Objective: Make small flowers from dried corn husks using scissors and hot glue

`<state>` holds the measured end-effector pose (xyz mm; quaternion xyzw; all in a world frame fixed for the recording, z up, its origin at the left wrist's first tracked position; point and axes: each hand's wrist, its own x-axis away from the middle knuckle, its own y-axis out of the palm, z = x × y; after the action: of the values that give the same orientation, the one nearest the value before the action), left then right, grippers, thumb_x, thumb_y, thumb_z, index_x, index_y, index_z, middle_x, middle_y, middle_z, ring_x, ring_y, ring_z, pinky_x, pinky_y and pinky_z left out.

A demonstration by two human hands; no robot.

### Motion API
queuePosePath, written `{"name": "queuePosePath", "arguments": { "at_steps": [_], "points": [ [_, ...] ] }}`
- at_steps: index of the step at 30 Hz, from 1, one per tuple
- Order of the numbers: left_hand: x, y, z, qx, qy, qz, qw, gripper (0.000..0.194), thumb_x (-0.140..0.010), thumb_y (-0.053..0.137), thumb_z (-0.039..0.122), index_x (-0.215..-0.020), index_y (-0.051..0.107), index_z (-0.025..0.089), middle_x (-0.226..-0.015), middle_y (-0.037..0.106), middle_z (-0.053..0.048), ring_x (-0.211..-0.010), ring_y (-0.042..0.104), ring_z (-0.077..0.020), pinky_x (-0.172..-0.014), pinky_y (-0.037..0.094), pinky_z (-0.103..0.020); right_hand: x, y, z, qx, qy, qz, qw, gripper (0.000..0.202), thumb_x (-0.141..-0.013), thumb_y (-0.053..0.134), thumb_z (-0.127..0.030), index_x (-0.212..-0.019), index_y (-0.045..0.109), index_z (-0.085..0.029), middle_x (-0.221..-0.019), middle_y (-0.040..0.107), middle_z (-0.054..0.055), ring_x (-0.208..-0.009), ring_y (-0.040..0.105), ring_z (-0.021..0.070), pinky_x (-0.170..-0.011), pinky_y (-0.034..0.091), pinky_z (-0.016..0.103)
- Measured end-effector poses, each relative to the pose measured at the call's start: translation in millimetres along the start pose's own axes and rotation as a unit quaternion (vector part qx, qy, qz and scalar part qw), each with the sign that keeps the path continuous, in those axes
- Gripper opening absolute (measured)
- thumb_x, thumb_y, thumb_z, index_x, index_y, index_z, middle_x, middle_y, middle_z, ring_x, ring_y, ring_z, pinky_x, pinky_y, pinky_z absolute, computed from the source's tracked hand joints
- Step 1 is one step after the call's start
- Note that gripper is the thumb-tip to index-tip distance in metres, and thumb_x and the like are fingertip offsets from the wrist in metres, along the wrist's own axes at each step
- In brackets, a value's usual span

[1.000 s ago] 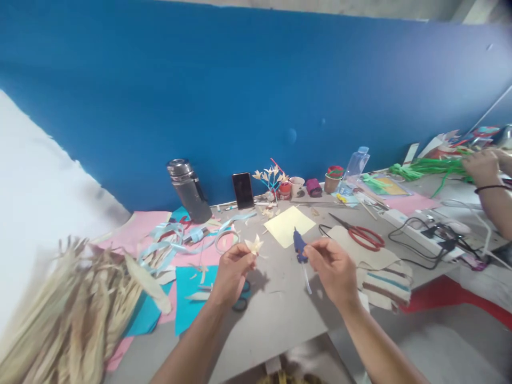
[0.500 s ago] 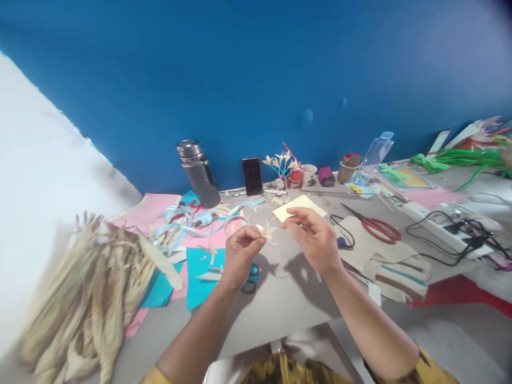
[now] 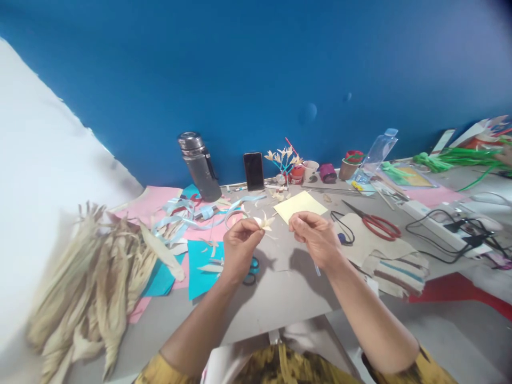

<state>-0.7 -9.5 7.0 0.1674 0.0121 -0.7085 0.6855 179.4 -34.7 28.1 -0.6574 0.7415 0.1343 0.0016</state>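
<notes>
My left hand [image 3: 242, 248] pinches a small pale flower [image 3: 264, 222] between thumb and fingertips, its pointed petals spreading out to the right. It looks made of dried corn husk. Apart from it, my right hand [image 3: 316, 238] is closed, thumb pressed to curled fingers; whatever may be in them is hidden. Just behind that hand lies a pale yellow sheet of paper [image 3: 300, 205]. Scissors with dark and teal handles [image 3: 253, 271] lie partly behind my left wrist on a turquoise sheet [image 3: 200, 285]. Similar finished flowers on blue stems [image 3: 283, 160] stand by the wall.
Dried corn husks [image 3: 92, 277] are heaped at left. A thermos [image 3: 202, 170] and a phone [image 3: 253, 172] stand at the back. Red-handled scissors [image 3: 382, 226], a striped glove [image 3: 400, 272] and a power strip [image 3: 436, 224] lie at right. Another person's hand [image 3: 506, 156] shows at the far right edge.
My right hand's fingers have curled closed and moved slightly down, away from the yellow paper. The flower in my left hand has turned, showing its petals more openly. The view has shifted slightly.
</notes>
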Motion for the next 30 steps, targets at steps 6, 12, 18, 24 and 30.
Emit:
{"name": "queuePosePath", "arguments": {
  "at_steps": [6, 12, 18, 24, 30],
  "points": [
    [4, 4.3, 6, -0.016, 0.028, -0.003, 0.999, 0.013, -0.07, 0.075, 0.017, -0.066, 0.062, 0.02, -0.073, 0.059, -0.001, -0.072, 0.055, -0.0152, -0.067, 0.044, -0.028, 5, 0, 2, 0.05, -0.066, 0.0, 0.997, 0.053, -0.094, 0.05, -0.059, -0.057, 0.041, -0.021, -0.051, 0.036, -0.005, -0.049, 0.033, 0.0101, -0.049, 0.03, 0.026],
    [7, 10.9, 11, -0.045, 0.079, -0.002, 0.996, 0.013, -0.071, 0.073, 0.016, -0.064, 0.062, 0.02, -0.074, 0.063, -0.002, -0.075, 0.058, -0.0168, -0.069, 0.045, -0.029, 16, 15, -12, 0.155, -0.13, 0.061, 0.977, 0.022, -0.083, 0.069, -0.041, -0.086, 0.063, -0.02, -0.078, 0.064, 0.003, -0.061, 0.05, 0.0125, -0.054, 0.041, 0.025],
    [8, 8.0, 10, -0.009, 0.046, -0.029, 0.998, 0.015, -0.07, 0.076, 0.018, -0.065, 0.061, 0.019, -0.074, 0.063, -0.002, -0.075, 0.058, -0.0156, -0.07, 0.046, -0.027, 21, 30, -21, 0.229, -0.177, 0.052, 0.956, 0.011, -0.081, 0.069, -0.027, -0.087, 0.062, -0.021, -0.081, 0.067, 0.001, -0.061, 0.052, 0.0111, -0.055, 0.043, 0.023],
    [7, 5.1, 3, 0.087, -0.003, -0.042, 0.995, 0.02, -0.064, 0.082, 0.015, -0.065, 0.062, 0.018, -0.076, 0.061, 0.0, -0.074, 0.057, -0.0126, -0.069, 0.046, -0.024, 21, 31, -18, 0.237, -0.167, 0.086, 0.953, 0.009, -0.079, 0.069, -0.024, -0.084, 0.063, -0.02, -0.073, 0.065, -0.002, -0.057, 0.052, 0.01, -0.055, 0.045, 0.022],
    [9, 7.2, 2, 0.138, -0.068, -0.015, 0.988, 0.024, -0.059, 0.084, 0.014, -0.066, 0.062, 0.018, -0.073, 0.061, 0.002, -0.064, 0.054, -0.0092, -0.063, 0.044, -0.023, 19, 34, -18, 0.208, -0.139, 0.118, 0.961, 0.012, -0.075, 0.072, -0.024, -0.082, 0.063, -0.02, -0.069, 0.064, -0.003, -0.054, 0.05, 0.0097, -0.052, 0.044, 0.021]
  ]
}}
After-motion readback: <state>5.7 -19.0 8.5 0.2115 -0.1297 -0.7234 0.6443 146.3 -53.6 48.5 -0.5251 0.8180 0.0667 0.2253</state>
